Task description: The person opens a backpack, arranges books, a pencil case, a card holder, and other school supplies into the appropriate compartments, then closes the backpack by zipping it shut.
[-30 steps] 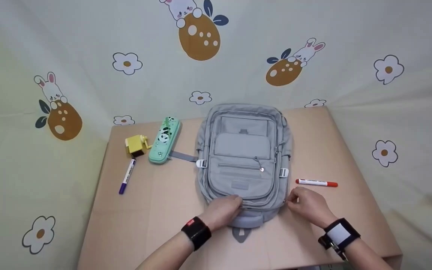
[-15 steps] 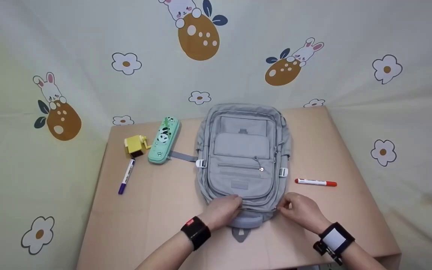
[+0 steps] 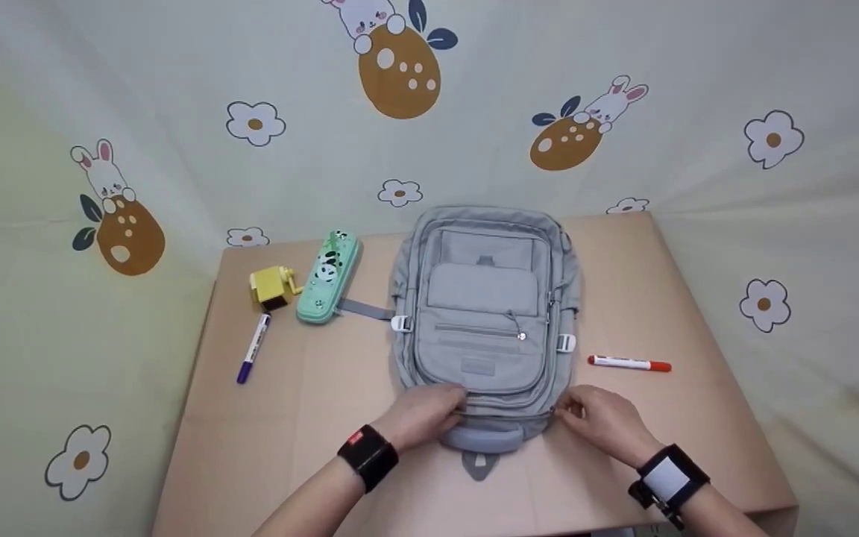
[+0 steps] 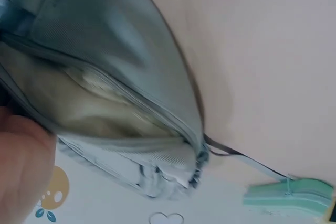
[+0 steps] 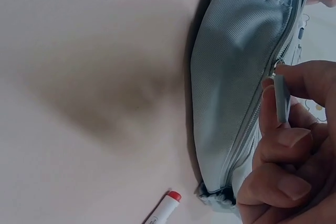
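Note:
A grey backpack (image 3: 483,289) lies front side up on the table, its top handle (image 3: 485,440) towards me. My left hand (image 3: 423,414) grips the fabric edge near the top; its thumb (image 4: 25,156) shows beside the gaping zipped compartment (image 4: 89,103) with pale lining. At the top right corner my right hand (image 3: 608,423) pinches a zipper pull (image 5: 282,99) between thumb and forefinger. In the right wrist view, the zip line between the two hands runs along the bag's side panel (image 5: 239,66). What is deep inside the compartment cannot be made out.
Left of the bag lie a green panda pencil case (image 3: 327,277), a yellow crank pencil sharpener (image 3: 271,287) and a purple marker (image 3: 253,349). A red marker (image 3: 629,363) lies to the right. A bag strap (image 3: 365,309) reaches to the pencil case. Patterned cloth (image 3: 310,171) hangs behind.
The right hand has moved left and slightly down along the bag's corner with the zipper pull. The left hand has shifted a little left along the top edge.

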`<state>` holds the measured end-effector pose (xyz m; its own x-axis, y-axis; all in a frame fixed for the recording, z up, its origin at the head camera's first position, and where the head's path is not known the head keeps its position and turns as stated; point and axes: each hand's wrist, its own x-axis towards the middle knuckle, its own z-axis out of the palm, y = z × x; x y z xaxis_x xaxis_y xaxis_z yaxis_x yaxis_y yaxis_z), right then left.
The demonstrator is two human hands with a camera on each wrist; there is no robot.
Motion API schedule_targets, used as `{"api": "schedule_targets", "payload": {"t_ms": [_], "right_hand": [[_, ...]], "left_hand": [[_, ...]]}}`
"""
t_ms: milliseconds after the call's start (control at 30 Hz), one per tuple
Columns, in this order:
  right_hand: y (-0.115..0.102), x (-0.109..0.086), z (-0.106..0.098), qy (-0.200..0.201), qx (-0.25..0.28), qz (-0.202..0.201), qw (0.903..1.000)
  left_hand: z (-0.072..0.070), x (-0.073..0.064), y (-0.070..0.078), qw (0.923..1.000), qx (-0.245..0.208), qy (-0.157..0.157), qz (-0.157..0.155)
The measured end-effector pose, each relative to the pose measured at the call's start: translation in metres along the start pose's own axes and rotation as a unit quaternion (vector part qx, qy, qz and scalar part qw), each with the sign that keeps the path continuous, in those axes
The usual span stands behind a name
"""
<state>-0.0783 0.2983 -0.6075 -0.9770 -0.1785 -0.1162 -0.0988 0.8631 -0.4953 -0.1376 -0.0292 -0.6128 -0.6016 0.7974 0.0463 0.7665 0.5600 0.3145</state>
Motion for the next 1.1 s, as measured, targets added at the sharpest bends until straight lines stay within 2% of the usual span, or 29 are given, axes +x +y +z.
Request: {"api": "schedule_targets", "payload": {"t_ms": [167, 333, 633, 900, 1100], "right_hand": [[-0.001, 0.001, 0.0, -0.005, -0.006, 0.004, 1.0], [-0.006, 0.0, -0.001, -0.002, -0.011, 0.007, 0.9999], [-0.022, -0.002, -0.003, 0.006, -0.015, -0.027, 0.9995], [-0.055, 0.0, 0.011, -0.034, 0.027, -0.058, 0.9974], [-0.084, 0.008, 0.029, -0.044, 0.052, -0.086, 0.9939]], "left_hand": [[-0.006, -0.011, -0.015, 0.9991, 0.038, 0.019, 0.001], [-0.004, -0.014, -0.02, 0.9974, 0.062, 0.035, -0.002], [0.004, -0.013, -0.021, 0.9967, 0.057, 0.055, -0.015], [0.007, -0.014, -0.02, 0.9964, 0.051, 0.066, -0.014], [0.009, -0.015, -0.018, 0.9974, 0.043, 0.053, -0.022]]}}
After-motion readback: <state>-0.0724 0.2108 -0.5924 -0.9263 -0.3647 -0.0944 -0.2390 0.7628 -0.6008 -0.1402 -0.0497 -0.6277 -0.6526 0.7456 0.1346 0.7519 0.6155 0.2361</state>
